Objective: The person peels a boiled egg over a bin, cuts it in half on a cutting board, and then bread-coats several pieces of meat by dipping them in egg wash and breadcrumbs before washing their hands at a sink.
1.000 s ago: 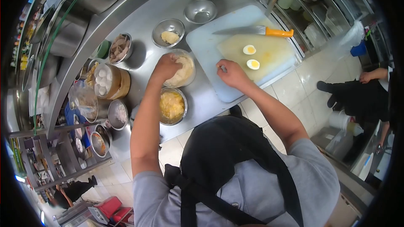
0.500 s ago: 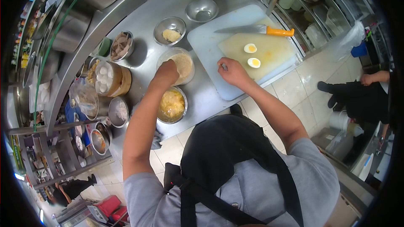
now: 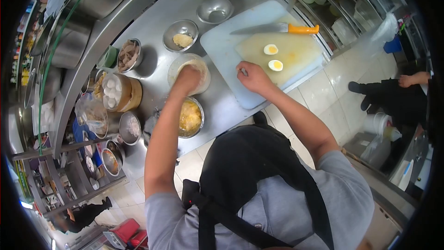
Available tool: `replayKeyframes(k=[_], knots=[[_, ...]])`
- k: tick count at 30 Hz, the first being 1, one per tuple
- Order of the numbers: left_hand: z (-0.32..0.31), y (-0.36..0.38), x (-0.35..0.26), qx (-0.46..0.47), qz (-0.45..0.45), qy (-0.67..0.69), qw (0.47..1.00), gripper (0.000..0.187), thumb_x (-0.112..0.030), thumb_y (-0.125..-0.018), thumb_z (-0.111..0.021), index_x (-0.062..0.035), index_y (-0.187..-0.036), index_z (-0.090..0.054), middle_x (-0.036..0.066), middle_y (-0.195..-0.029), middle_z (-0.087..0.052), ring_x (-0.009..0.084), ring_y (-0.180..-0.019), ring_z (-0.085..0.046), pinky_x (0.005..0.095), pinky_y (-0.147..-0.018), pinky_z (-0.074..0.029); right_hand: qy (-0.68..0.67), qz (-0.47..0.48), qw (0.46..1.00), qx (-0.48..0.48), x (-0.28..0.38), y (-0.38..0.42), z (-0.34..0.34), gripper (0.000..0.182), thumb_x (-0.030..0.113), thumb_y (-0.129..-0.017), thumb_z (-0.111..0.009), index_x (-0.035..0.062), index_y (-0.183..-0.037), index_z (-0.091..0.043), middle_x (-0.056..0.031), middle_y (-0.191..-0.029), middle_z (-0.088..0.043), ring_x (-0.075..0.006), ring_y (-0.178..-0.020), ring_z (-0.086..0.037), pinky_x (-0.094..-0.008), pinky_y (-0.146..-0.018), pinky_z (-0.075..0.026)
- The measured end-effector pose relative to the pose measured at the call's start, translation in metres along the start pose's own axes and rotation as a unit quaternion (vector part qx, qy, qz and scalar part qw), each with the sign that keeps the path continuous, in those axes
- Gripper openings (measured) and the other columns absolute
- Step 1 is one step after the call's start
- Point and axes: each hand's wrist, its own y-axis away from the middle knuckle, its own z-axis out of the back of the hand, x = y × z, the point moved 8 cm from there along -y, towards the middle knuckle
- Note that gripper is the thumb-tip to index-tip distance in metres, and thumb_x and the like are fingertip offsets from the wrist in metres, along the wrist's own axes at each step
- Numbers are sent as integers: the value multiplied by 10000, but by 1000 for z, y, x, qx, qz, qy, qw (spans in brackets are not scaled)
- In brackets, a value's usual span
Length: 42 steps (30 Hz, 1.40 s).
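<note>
My left hand (image 3: 188, 78) reaches down into a clear round tub (image 3: 206, 70) of pale tan crumbs; its fingertips are hidden inside. Just below it stands a metal bowl with a wet yellow egg-like mixture (image 3: 190, 118), partly behind my left wrist. My right hand (image 3: 254, 78) hovers over the near left part of the white cutting board (image 3: 217, 46), its fingers curled in and nothing visible in them. Near that hand lie two boiled egg halves, an upper egg half (image 3: 271, 49) and a lower egg half (image 3: 275, 65), both yolk side up.
A knife with an orange handle (image 3: 303, 28) lies across the board's far side. Beyond the tub are a metal bowl of yellowish paste (image 3: 182, 40) and a metal bowl (image 3: 215, 11). At left stand a bowl of meat pieces (image 3: 128, 55) and a container of white eggs (image 3: 113, 90).
My left hand has moved from the tub's rim deeper into the crumbs. My right hand stays over the board, its fingers curled tighter. The whole view has shifted slightly.
</note>
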Motion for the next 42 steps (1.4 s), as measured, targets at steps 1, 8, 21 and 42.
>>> replayKeyframes(k=[1,8,21,42], knots=[[-3,3,4,-14,44,81,996,397,-238,-914,-501,76,-1120,-630,327,-1167,-613,408,-1149,-586,438,-965,-452,0,-2,1000,0,0,2,-1,180,169,-850,-584,39,-960,-640,-223,-866,-666,-408,-834,-636,-453,-757,-504],[18,-10,4,-11,89,243,966,303,-216,-924,-566,54,-1030,-655,108,-912,-671,189,-795,-610,350,-696,-485,-17,0,1000,-2,2,-5,6,179,171,-848,-587,37,-954,-641,-226,-847,-663,-412,-816,-637,-445,-746,-505],[42,-4,-3,-48,3,48,998,375,-197,-873,-544,61,-1132,-628,263,-1105,-667,405,-1023,-644,440,-872,-505,-31,-4,999,-4,1,-1,5,176,153,-844,-584,25,-944,-649,-221,-860,-669,-404,-801,-642,-442,-736,-505],[101,14,7,-60,-12,275,960,217,-127,-818,-704,1,-987,-662,66,-805,-652,162,-712,-597,299,-660,-492,-27,-9,1000,7,0,1,2,186,152,-843,-595,34,-978,-643,-222,-786,-644,-363,-707,-623,-414,-675,-495]])
